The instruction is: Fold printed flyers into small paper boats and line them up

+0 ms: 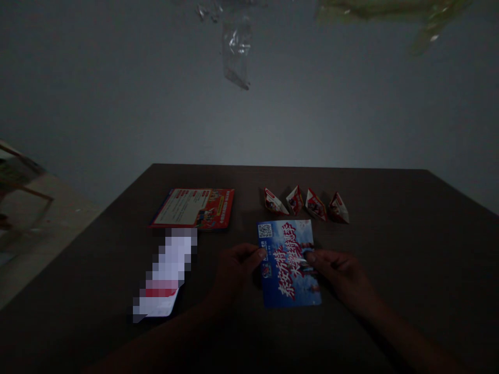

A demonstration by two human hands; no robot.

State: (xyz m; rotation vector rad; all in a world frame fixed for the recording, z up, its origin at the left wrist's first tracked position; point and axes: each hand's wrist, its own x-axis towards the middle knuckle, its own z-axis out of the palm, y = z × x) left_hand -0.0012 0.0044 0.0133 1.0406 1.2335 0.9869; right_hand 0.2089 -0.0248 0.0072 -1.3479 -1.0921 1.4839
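Between my two hands is a blue printed flyer [290, 265] with large white and red characters and a QR code at its upper left corner. My left hand [239, 265] pinches its left edge, thumb on top. On the opposite edge, my right hand [341, 267] grips it the same way. Beyond the flyer stand several small folded paper boats [315, 205] in red and white, set in a row. To the left lies a stack of red printed flyers [195, 209], and nearer to me a lit phone [167, 275] with its screen blurred out.
The dark table [390, 208] runs back to a grey wall [331, 104]. A clear plastic bag [236, 52] hangs on the wall, with yellowish plastic [374, 11] at the upper right. Wooden furniture [27, 187] stands on the floor at the left.
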